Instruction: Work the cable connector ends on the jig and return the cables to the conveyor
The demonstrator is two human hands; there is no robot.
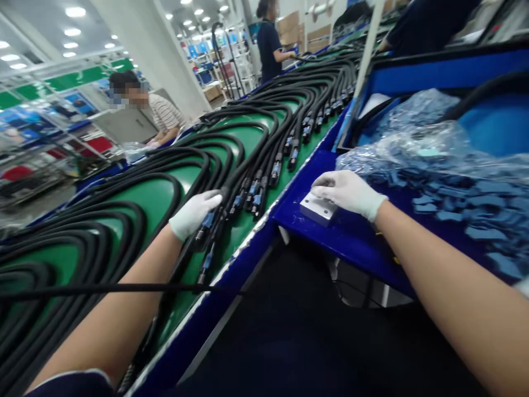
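Observation:
My left hand, in a white glove, is closed around the end of a black cable among others lying on the green conveyor belt. A blue piece shows at the cable end beside my fingers. My right hand, also gloved, has its fingers curled over the far end of a silver metal block with holes in its top. That block sits on a blue side table next to the belt. What lies under the right fingertips is hidden.
Many black cables loop along the green belt, their ends toward the blue rail. Small blue plastic parts are heaped at right, by clear plastic bags and a blue bin. Co-workers stand along the line.

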